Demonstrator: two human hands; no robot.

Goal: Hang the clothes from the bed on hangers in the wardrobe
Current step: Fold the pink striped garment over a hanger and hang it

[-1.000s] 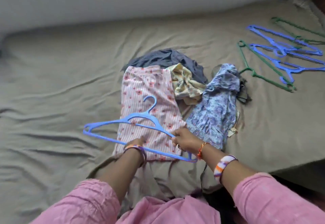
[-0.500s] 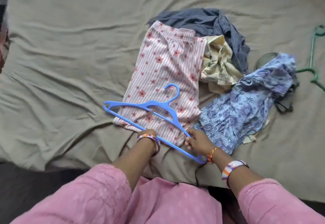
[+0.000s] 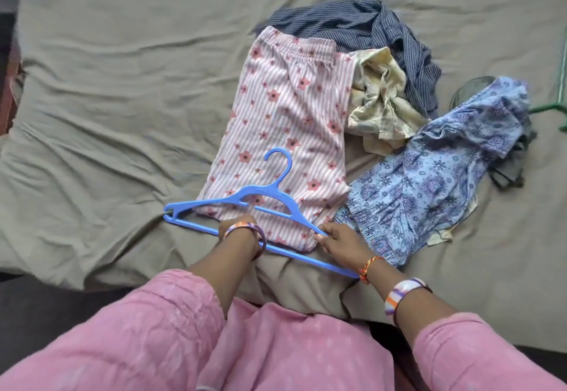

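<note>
A blue plastic hanger (image 3: 264, 194) lies over the lower end of pink striped trousers with flowers (image 3: 288, 114) on the bed. My right hand (image 3: 340, 245) pinches the hanger's right sloping arm. My left hand (image 3: 237, 223) reaches over the hanger's bottom bar, and its curled fingers grip the trousers' hem; the fingertips are hidden. To the right lie a blue patterned garment (image 3: 429, 182), a crumpled pale yellow cloth (image 3: 380, 105) and a dark striped shirt (image 3: 368, 28).
The olive bedsheet (image 3: 122, 99) is wrinkled, with wide bare cloth to the left. A green hanger (image 3: 561, 105) pokes in at the right edge. The bed's near edge runs just in front of my pink-sleeved arms.
The view has tilted down and drawn closer to the bed. Both hands stay on the hanger and hem, and the hanger has tilted slightly over the trousers.
</note>
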